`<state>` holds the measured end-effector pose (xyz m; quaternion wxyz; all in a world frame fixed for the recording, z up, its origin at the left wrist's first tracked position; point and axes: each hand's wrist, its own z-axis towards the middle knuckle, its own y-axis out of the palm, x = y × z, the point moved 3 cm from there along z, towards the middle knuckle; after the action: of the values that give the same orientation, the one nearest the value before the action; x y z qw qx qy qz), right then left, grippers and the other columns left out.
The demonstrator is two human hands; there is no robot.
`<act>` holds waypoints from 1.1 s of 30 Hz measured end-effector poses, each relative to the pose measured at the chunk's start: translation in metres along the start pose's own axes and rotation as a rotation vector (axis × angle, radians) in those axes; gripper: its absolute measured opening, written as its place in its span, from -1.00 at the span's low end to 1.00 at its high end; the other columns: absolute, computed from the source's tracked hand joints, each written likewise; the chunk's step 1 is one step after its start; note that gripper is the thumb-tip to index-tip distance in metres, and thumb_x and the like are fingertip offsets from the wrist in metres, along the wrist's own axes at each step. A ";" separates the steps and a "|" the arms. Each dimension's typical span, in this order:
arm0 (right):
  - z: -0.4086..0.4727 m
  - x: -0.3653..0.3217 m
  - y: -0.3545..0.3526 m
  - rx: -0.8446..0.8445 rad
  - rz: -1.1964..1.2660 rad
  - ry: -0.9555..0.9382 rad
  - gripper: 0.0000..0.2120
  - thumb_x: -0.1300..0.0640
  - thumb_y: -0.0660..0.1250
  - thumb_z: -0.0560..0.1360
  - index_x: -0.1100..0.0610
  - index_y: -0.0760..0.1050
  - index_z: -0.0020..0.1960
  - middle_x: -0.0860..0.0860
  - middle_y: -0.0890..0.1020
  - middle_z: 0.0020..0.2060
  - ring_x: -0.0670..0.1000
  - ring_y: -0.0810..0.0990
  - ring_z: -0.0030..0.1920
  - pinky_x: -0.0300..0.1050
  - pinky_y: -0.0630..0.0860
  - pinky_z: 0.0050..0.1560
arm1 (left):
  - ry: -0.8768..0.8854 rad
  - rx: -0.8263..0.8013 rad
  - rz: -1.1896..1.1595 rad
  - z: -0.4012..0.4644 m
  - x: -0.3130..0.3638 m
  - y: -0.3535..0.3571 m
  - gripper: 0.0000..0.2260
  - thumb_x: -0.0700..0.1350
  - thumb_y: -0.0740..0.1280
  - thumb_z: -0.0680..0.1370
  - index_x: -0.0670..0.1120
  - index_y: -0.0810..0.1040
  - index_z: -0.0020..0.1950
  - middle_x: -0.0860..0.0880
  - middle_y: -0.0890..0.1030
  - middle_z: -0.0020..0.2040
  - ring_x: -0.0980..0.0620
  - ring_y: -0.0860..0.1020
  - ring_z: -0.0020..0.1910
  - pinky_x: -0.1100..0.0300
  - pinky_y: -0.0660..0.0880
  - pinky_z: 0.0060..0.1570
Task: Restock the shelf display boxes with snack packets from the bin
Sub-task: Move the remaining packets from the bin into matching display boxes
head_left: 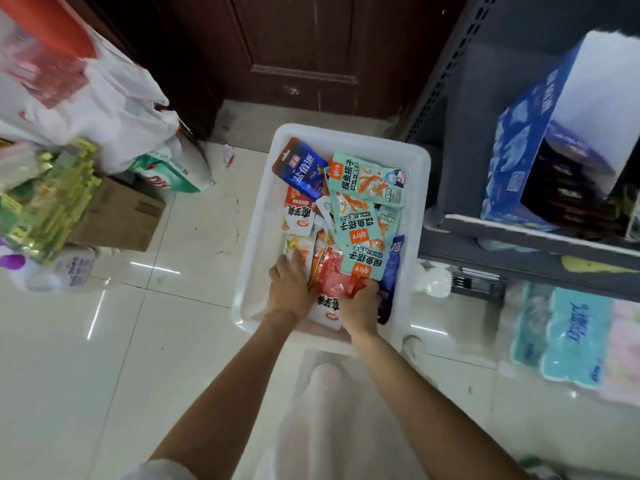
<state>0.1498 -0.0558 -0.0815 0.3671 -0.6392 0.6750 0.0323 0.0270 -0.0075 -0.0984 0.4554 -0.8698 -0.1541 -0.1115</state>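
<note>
The white plastic bin (420, 161) sits on the tiled floor (194, 237), snack packets (367, 209) inside; the grey metal shelf (519, 244) stands right, the brown cardboard box (121, 216) left.

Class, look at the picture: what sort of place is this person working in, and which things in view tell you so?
Most likely a small grocery shop. A grey metal shelf rack holds a blue display box, wrapped tissue packs are stacked beneath it, and both hands reach into a white bin of snack packets on the tiled floor.

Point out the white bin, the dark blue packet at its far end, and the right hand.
white bin (420, 174), head view, far right rim
dark blue packet (304, 171), head view, printed front
right hand (360, 306), head view, back of hand
</note>
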 end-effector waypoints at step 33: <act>-0.049 -0.027 -0.064 -0.166 0.245 -0.344 -0.83 0.16 0.24 0.59 -0.07 0.51 0.10 -0.05 0.59 0.01 -0.13 0.55 0.00 -0.40 0.47 -0.19 | -0.012 0.005 -0.598 -0.046 -0.006 -0.096 -0.68 -0.26 0.35 0.51 -0.06 0.54 0.26 0.03 0.63 -0.03 0.03 0.58 -0.11 0.41 0.46 -0.26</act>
<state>0.1819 -0.0696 -0.0039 0.4163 -0.5655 0.6700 0.2409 -0.0163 0.0052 -0.0023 0.4037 -0.7852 -0.4065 -0.2350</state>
